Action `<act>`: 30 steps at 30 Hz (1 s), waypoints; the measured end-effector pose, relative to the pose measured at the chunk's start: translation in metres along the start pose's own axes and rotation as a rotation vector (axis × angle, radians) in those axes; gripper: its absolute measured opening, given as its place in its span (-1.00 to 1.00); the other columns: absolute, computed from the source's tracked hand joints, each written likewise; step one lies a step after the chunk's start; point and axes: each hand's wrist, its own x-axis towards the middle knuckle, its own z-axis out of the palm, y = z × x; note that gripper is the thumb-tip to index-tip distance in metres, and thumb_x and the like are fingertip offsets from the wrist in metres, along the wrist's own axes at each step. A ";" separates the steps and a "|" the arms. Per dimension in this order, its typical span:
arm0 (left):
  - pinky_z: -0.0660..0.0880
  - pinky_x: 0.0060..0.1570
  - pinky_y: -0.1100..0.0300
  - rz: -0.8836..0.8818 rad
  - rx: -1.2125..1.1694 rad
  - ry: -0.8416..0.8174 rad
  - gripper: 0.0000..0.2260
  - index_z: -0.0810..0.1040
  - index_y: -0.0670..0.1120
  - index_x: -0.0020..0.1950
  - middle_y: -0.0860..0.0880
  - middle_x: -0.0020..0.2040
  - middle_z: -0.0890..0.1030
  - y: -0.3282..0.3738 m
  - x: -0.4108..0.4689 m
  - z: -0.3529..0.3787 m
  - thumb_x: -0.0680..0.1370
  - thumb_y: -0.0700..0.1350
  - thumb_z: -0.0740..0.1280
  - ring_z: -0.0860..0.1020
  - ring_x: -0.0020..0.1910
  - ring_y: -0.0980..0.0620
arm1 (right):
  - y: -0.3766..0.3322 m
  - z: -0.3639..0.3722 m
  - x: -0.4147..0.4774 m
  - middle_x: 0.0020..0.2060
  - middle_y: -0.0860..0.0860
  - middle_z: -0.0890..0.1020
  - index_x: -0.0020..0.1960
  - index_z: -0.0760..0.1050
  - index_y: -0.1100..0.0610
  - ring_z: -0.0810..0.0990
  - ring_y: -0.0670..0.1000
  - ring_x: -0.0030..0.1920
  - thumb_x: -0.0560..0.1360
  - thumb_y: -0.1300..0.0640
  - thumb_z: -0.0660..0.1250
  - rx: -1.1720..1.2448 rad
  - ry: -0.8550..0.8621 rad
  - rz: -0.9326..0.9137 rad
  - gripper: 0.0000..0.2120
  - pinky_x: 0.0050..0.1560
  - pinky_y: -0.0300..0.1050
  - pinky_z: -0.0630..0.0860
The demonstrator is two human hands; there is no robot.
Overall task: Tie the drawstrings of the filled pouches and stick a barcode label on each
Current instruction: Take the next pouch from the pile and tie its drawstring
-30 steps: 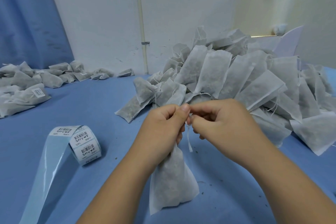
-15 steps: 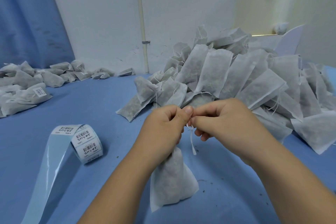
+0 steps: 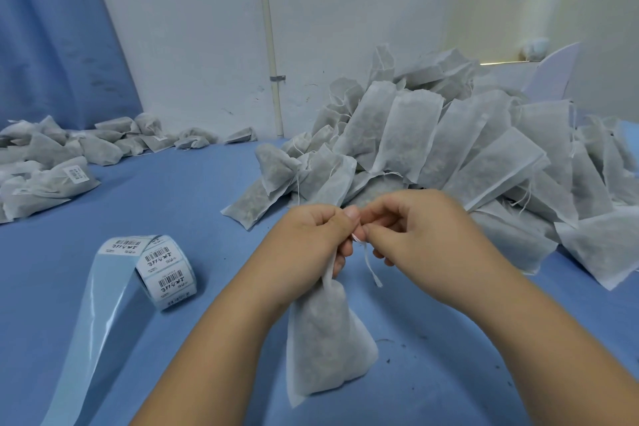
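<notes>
Drawstring pinched by left hand and right hand at the gathered neck of a filled pouch over the blue table; barcode label roll lies left, pouch heap behind.

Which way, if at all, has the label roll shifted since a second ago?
No. The label roll keeps its spot relative to the wall pipe.

- A pouch is held upright at the front centre of the table.
- A label roll is laid left of it.
- A heap of pouches is piled behind, rightward.
- Labelled pouches are spread far left.
</notes>
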 end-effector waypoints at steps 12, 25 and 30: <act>0.36 -0.36 0.24 0.015 0.099 0.049 -0.62 0.55 0.06 -0.41 0.12 -0.49 0.45 0.003 -0.002 0.002 0.60 0.09 0.27 0.40 -0.50 0.13 | 0.006 -0.008 0.004 -0.44 -0.08 0.58 -0.27 0.67 -0.02 0.49 -0.14 -0.43 0.48 0.13 0.38 0.233 -0.150 0.110 -0.82 -0.37 -0.24 0.47; 0.31 -0.50 0.34 0.078 0.103 0.088 -0.66 0.60 0.10 -0.41 0.12 -0.53 0.43 0.005 -0.003 0.004 0.56 0.11 0.32 0.34 -0.55 0.14 | 0.014 -0.011 0.012 -0.47 -0.04 0.38 -0.33 0.59 0.10 0.27 -0.08 -0.47 0.44 0.19 0.39 0.666 -0.351 0.362 -0.83 -0.52 -0.26 0.21; 0.32 -0.48 0.35 0.102 0.091 0.094 -0.63 0.58 0.09 -0.43 0.13 -0.52 0.43 0.004 -0.003 0.003 0.58 0.11 0.31 0.35 -0.54 0.14 | 0.014 -0.010 0.012 -0.46 -0.04 0.45 -0.36 0.59 0.09 0.34 -0.08 -0.47 0.31 0.10 0.44 0.592 -0.281 0.305 -0.89 -0.51 -0.24 0.27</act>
